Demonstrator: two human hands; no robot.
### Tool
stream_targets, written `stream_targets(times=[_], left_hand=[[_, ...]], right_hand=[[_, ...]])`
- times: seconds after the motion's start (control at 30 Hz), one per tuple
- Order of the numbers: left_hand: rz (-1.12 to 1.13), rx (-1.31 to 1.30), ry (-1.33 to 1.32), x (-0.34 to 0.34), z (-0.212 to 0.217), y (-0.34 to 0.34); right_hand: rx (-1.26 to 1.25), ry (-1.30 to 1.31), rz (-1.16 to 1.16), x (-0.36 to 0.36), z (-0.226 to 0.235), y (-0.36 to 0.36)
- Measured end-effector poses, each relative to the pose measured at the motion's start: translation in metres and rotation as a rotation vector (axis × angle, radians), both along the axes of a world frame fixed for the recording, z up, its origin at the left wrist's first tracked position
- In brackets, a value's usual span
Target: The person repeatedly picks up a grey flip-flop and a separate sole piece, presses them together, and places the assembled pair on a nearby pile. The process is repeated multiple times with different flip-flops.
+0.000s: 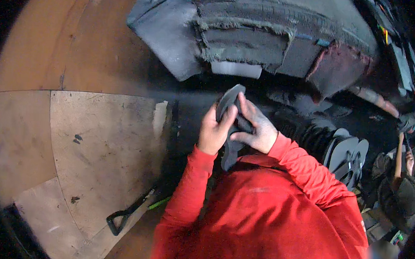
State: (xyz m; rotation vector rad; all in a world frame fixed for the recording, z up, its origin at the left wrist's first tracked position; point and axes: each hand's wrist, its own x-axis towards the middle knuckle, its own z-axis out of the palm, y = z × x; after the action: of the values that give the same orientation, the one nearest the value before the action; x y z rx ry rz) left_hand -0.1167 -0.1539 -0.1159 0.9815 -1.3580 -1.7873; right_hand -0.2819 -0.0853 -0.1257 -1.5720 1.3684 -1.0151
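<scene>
Scuffed plywood panels (107,142) spread at left; the left hand (211,132) and right hand (263,131) together grip a grey flip-flop (232,147), near grouped flip-flops (343,151).

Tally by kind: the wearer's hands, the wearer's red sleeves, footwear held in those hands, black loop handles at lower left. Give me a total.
Hands (left hand, right hand): 2
Red sleeves: 2
Held grey sandal: 1
Black loop handle: 1
Total: 6

Your sandal (230,99) looks matt, smooth and rubbery; your sleeves (185,190) are creased cloth, and the wooden-looking panel (109,142) (scuffed and stained) has a dull finish.
</scene>
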Motion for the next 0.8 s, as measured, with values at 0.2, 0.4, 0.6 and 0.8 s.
stream_targets(times=[0.2,0.4,0.6,0.8], left_hand=[[0.126,-0.344,-0.433,-0.019,0.028,-0.021],[-0.074,-0.285,-0.395,0.001,0.050,-0.038],[-0.164,-0.054,-0.280,-0.018,0.031,-0.053],[-0.180,0.036,-0.161,-0.035,-0.012,-0.054]], right_hand=[[0.143,-0.398,0.003,0.016,-0.003,-0.032],[0.429,-1.045,0.126,0.023,0.003,-0.028],[0.630,-1.395,-0.007,0.005,0.006,-0.044],[0.627,-1.009,-0.052,-0.024,-0.014,-0.048]])
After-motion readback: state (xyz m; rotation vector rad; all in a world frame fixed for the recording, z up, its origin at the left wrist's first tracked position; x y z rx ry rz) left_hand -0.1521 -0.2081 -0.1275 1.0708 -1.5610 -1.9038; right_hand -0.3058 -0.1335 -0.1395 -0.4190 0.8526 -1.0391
